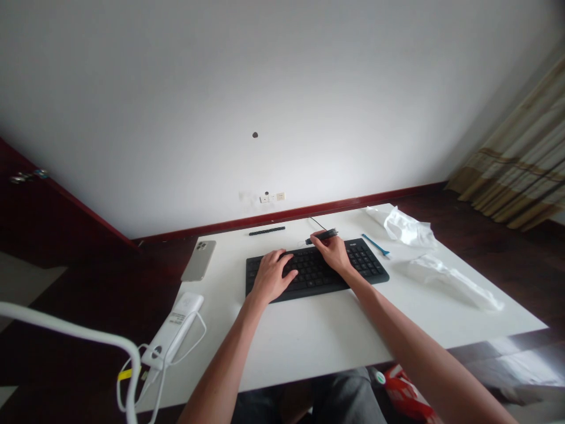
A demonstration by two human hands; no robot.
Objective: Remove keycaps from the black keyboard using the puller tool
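On the white table lies a black keyboard (318,284), its cable running off behind it. My left hand (271,277) rests on the keyboard's left part, fingers spread, holding nothing. Over the upper middle of the keys, my right hand (334,252) is closed around a black keycap puller (325,235). Its thin wire end points left, past the keyboard's back edge. What the wire touches, I cannot tell. Behind the keyboard, a row of small black pieces that look like keycaps (267,231) lies in a line. A blue brush (375,245) is just right of the keyboard.
A phone (198,261) lies face down at the table's left edge. Nearer stands a white power strip (174,330) with cables, beside a curved white tube (88,333). Crumpled clear plastic bags (408,228) lie on the right. A wall (282,106) rises beyond the table.
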